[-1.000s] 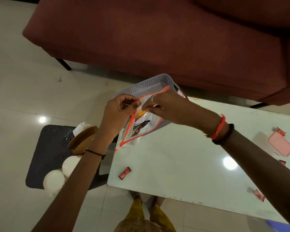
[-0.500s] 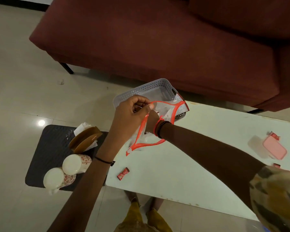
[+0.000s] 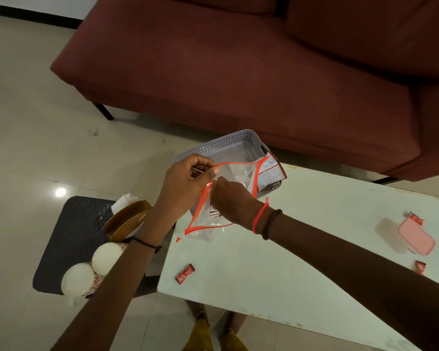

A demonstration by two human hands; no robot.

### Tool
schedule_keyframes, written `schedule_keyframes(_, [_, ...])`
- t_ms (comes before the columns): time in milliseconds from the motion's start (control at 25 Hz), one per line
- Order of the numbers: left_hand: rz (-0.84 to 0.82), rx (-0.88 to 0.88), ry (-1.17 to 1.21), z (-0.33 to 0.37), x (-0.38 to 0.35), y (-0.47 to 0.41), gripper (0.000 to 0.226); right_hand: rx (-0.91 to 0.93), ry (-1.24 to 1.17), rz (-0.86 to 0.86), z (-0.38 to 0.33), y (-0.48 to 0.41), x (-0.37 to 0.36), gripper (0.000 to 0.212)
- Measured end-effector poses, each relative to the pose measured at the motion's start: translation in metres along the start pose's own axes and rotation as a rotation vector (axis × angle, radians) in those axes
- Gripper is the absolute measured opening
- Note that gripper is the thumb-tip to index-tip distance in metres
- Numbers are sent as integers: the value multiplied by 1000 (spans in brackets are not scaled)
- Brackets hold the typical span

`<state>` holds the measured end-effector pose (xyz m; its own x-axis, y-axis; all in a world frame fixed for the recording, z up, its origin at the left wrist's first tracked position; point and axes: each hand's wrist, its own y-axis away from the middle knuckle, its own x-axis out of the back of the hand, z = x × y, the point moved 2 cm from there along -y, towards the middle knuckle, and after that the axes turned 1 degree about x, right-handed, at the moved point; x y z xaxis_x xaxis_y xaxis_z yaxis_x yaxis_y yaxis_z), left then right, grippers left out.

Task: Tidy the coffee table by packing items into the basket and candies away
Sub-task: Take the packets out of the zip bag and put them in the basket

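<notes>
I hold a clear zip bag (image 3: 236,173) with an orange rim above the left end of the white coffee table (image 3: 276,262). My left hand (image 3: 185,183) pinches the bag's rim at its upper left. My right hand (image 3: 232,201) is at the bag's open mouth, fingers curled at its inner edge; what they hold is hidden. A grey perforated basket (image 3: 228,145) stands just behind the bag, with a printed sachet (image 3: 270,173) at its right end. Red wrapped candies lie loose: one near the front edge (image 3: 185,273), two at the right (image 3: 414,219) (image 3: 420,266).
A pink lidded box (image 3: 416,235) lies at the table's right. Left of the table a dark low stool (image 3: 74,239) carries two white cups (image 3: 91,269) and a wooden napkin holder (image 3: 129,221). A maroon sofa (image 3: 264,72) runs behind the table.
The bag's mouth has been pulled wide open. My right hand went from pinching the rim to reaching into the mouth. The view shifted slightly right.
</notes>
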<state>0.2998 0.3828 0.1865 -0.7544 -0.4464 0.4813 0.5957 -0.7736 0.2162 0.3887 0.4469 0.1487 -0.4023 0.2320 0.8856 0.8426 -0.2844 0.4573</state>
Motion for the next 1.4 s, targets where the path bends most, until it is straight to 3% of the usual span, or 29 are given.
schedule_keyframes(120, [-19, -4, -31, -4, 14, -14, 9, 69, -61, 174, 9, 17, 23, 30])
schedule_keyframes(280, [-89, 20, -53, -8, 34, -33, 5, 28, -464, 216, 35, 40, 67, 33])
schedule_keyframes(360, [-133, 25, -7, -8, 40, -40, 4, 26, -838, 325, 50, 55, 79, 28])
schedule_keyframes(480, [-164, -29, -48, -9, 42, -46, 4, 43, -1621, 424, 70, 66, 88, 22])
schedule_keyframes(600, [-134, 37, 29, -12, 43, -49, 4, -22, -1919, 580, 95, 59, 89, 22])
schedule_keyframes(720, [-155, 36, 62, -15, 48, -60, 9, -190, -2008, 738, 126, 41, 81, 12])
schedule_keyframes(880, [-173, 22, 83, -18, 57, -76, 7, -475, -1999, 822, 164, 3, 44, 18])
schedule_keyframes(1000, [-222, 36, 117, -19, 58, -84, 6, -723, -1834, 779, 187, -35, -7, 21])
schedule_keyframes(1160, [-262, 30, 134, -25, 59, -97, 9, -887, -1727, 609, 200, -89, -63, 31])
schedule_keyframes(1400, [-270, 54, 203, -34, 60, -107, 9, -926, -1556, 397, 215, -144, -104, 27])
